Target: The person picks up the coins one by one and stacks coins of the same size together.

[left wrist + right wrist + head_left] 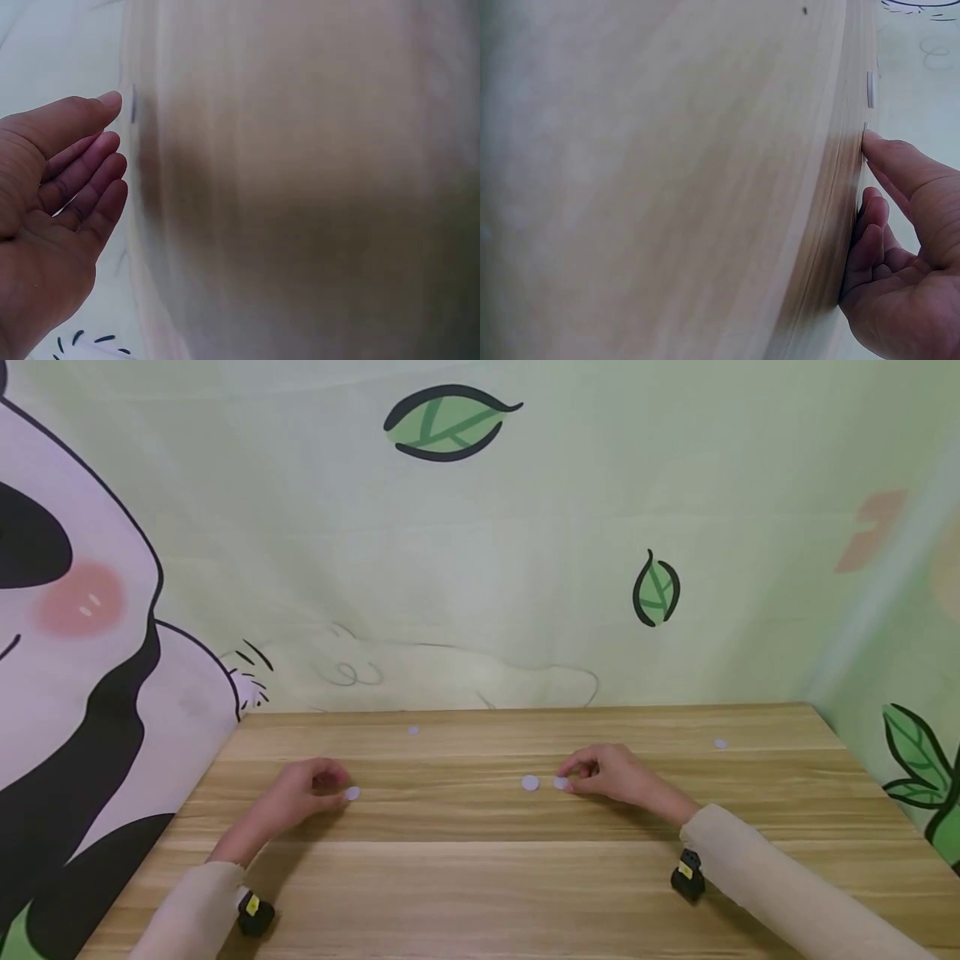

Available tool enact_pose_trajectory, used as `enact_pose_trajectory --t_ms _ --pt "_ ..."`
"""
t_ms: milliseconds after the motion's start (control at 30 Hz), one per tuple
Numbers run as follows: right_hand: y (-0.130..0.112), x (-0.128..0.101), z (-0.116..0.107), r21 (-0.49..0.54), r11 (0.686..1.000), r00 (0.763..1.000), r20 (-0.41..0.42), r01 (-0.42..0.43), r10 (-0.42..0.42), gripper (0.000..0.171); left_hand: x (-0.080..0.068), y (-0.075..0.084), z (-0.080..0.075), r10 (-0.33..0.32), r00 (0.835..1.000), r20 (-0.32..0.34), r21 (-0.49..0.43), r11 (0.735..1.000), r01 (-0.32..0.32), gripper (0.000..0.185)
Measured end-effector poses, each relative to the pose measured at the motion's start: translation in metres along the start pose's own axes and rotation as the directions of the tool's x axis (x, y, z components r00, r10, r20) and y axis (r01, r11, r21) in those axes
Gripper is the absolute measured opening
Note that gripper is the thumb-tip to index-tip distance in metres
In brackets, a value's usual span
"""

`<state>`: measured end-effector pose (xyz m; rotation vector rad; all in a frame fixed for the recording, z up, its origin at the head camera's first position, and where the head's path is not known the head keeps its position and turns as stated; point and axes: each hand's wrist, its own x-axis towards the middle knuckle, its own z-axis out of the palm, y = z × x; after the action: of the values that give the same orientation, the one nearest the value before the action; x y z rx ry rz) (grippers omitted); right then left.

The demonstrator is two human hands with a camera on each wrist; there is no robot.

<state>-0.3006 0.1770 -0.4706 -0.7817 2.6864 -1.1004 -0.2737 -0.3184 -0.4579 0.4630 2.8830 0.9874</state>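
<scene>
Left hand (pixel 303 793): resting on the wooden table (pixel 480 893), fingers loosely curled and grasping nothing; the left wrist view shows them relaxed and slightly bent, palm bare.
Disc by left hand (pixel 352 793): small pale round disc, flat on the table just past the left fingertips; touching or a hair apart, cannot tell which.
Right hand (pixel 611 774): low on the table, forefinger stretched out, other fingers tucked under; not closed round anything.
Right forefinger (pixel 889 154): tip lies against the edge of a disc; the right wrist view shows contact at the fingertip.
Disc at right fingertip (pixel 561 783): pale, flat, directly under or against the tip of the right forefinger.
Middle disc (pixel 530 783): same kind, just beyond the right fingertip, toward the left hand; a narrow gap from the touched disc.
Far disc, left (pixel 413 730): well beyond both hands, near the back edge of the table.
Far disc, right (pixel 720 743): beyond the right hand and outward of it, well apart.
Step in hand: by my reading, each hand is at first contact with its nearest disc, before any lift or pinch.
Next move calls for: judged from thinness and flat lie, a nail or fingertip under the rim, or a slide along the wood; a thumb-and-forefinger pinch is needed, and the thin discs could easily slip.
Wrist cameras (pixel 687 873): black units strapped at the beige sleeves.
</scene>
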Motion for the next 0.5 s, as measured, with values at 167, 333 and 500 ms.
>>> enact_pose_trajectory --t_ms 167,333,500 --pt "-0.001 0.001 0.000 0.012 1.000 1.000 0.001 -0.002 0.002 0.017 0.000 -0.012 0.001 0.020 1.000 0.008 -0.021 1.000 -0.020 0.021" --pt "-0.001 0.001 0.000 0.017 1.000 1.000 0.000 0.000 0.000 0.017 0.003 -0.020 0.001 0.005 1.000 0.013 -0.050 0.999 -0.004 0.025" --pt "0.000 0.001 0.000 -0.002 1.000 1.000 -0.004 -0.001 0.001 0.017 0.005 -0.019 0.002 -0.057 0.998 0.022 -0.059 0.997 0.058 0.030"
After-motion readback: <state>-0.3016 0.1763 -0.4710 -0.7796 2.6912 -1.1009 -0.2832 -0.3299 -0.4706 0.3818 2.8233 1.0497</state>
